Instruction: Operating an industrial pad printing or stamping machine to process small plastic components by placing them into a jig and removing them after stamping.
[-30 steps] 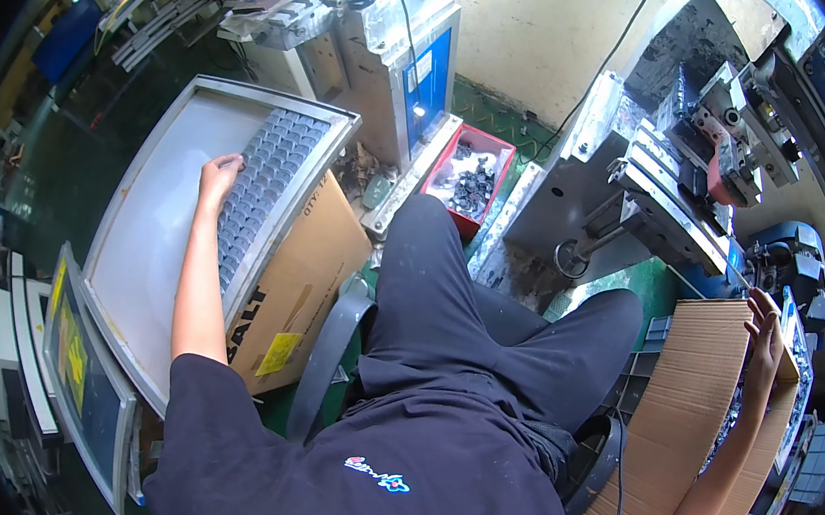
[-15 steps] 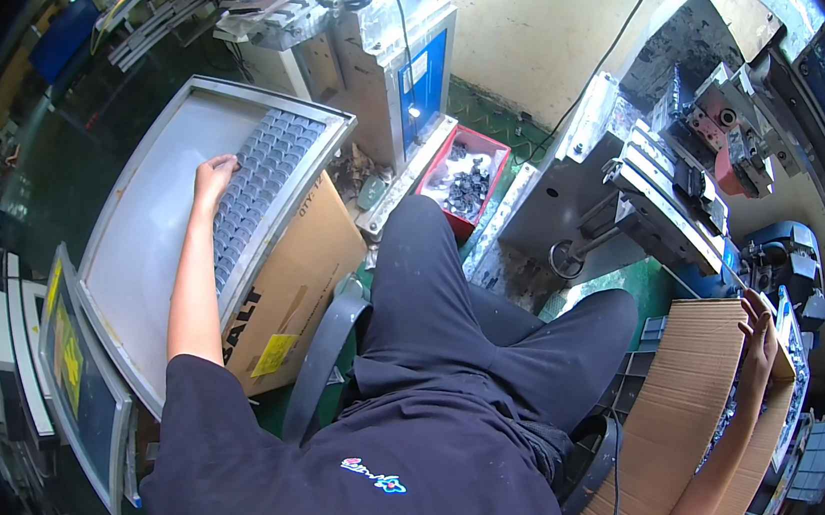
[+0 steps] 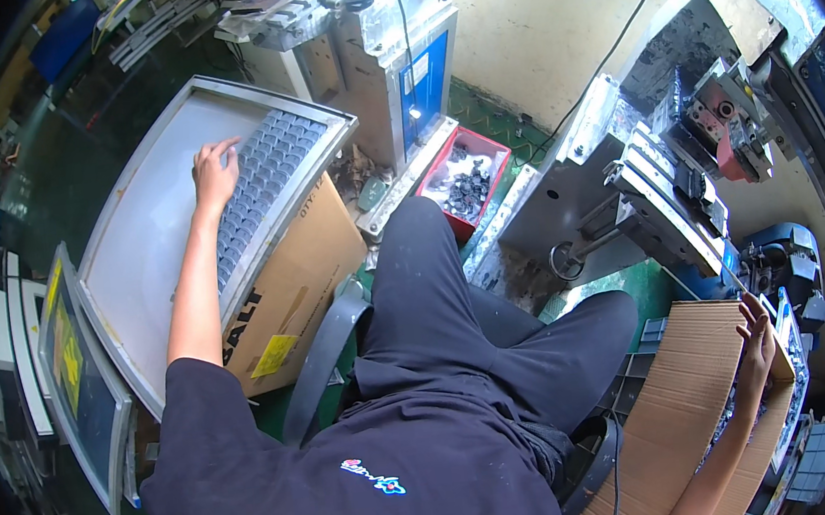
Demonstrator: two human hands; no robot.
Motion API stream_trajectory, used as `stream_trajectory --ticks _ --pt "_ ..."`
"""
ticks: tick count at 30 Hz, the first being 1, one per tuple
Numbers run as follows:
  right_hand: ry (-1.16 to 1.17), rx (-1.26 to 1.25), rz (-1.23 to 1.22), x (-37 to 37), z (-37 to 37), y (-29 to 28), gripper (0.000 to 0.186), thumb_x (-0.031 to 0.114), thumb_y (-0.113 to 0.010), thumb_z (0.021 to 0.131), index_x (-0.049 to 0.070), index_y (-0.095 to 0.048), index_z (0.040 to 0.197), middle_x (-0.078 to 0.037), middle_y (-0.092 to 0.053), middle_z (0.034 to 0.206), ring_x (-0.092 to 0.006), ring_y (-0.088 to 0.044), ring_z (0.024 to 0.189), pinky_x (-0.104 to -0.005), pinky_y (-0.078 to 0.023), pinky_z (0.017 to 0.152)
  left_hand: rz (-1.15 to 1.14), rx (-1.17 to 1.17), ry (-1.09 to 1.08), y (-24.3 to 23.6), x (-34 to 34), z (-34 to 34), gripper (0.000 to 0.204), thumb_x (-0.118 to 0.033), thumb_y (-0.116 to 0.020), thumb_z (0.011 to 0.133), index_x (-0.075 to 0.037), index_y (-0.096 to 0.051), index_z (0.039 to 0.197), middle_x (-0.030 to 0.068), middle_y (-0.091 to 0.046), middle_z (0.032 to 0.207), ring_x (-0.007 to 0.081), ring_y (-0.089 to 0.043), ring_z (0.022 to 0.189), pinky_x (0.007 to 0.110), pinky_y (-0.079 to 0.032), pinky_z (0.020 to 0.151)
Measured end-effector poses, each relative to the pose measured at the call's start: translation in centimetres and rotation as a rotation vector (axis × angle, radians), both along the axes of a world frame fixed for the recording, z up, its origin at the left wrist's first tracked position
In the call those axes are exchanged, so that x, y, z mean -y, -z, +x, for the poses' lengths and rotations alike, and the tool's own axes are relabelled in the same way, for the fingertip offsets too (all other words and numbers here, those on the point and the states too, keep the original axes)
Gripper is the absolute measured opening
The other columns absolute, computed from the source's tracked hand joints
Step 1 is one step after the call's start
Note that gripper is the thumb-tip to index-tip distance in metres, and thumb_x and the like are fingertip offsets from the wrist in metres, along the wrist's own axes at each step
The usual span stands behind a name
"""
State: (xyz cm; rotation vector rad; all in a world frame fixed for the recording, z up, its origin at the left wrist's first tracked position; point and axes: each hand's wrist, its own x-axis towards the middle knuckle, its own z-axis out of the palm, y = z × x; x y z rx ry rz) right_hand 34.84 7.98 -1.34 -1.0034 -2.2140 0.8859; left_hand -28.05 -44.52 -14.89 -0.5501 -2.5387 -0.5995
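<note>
My left hand [image 3: 215, 178] is over a large metal-framed tray [image 3: 141, 211], beside its rows of small dark grey curved pieces [image 3: 268, 172]. The fingers point toward the rows and stand apart, with nothing visible between them. On the far right, my right hand [image 3: 758, 334] is at the upper rim of an open cardboard box [image 3: 673, 396]. Its fingers are stretched out and hold nothing that I can see. Small dark parts show inside the box, partly covered by my forearm.
Under the tray stands a closed cardboard carton [image 3: 315, 243]. A red bin [image 3: 472, 176] of black parts sits on the floor ahead. To the right is a machine with a pink pad [image 3: 739, 158] and a handwheel [image 3: 566, 260]. Another framed panel [image 3: 83, 378] leans at left.
My left hand has lifted slightly off the rows of pieces, and its fingers have spread. The machine's pink pad has shifted a little. My right hand stays nearly in place.
</note>
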Motion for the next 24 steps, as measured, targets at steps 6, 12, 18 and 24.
stream_trajectory --ticks 6,12,18,24 --pt "0.001 -0.004 0.003 -0.1 0.1 0.3 0.054 0.043 -0.03 0.1 0.001 -0.051 0.126 -0.014 -0.056 0.125 -0.0257 -0.051 0.118 -0.0398 -0.04 0.094 -0.113 0.045 0.069 -0.6 -1.4 1.4 0.022 -0.022 -0.055 0.086 -0.023 -0.069 0.103 0.0074 -0.057 0.108 0.0276 -0.049 0.107 0.041 -0.038 0.095" --pt "0.018 0.003 0.013 0.1 0.1 0.1 0.053 0.042 -0.029 0.1 0.001 -0.052 0.125 -0.015 -0.056 0.124 -0.0258 -0.051 0.117 -0.0392 -0.04 0.093 -0.156 0.102 0.079 -1.0 -2.1 2.3 0.021 -0.022 -0.057 0.086 -0.025 -0.069 0.102 0.0057 -0.056 0.11 0.026 -0.048 0.11 0.042 -0.035 0.095" --pt "0.014 0.007 0.009 0.0 0.2 0.2 0.053 0.042 -0.029 0.1 0.001 -0.052 0.125 -0.014 -0.056 0.124 -0.0257 -0.051 0.117 -0.039 -0.041 0.093 -0.156 0.107 0.068 -0.9 -1.9 2.3 0.019 -0.023 -0.058 0.085 -0.024 -0.07 0.099 0.0058 -0.056 0.109 0.026 -0.048 0.11 0.042 -0.035 0.095" --pt "0.032 0.008 0.019 0.3 0.2 0.0 0.052 0.041 -0.03 0.101 0.0 -0.051 0.126 -0.014 -0.056 0.124 -0.0251 -0.052 0.115 -0.0382 -0.041 0.092 -0.138 0.087 0.063 -0.7 -1.9 2.4 0.018 -0.024 -0.058 0.084 -0.023 -0.071 0.097 0.0061 -0.057 0.108 0.0268 -0.049 0.108 0.043 -0.036 0.094"
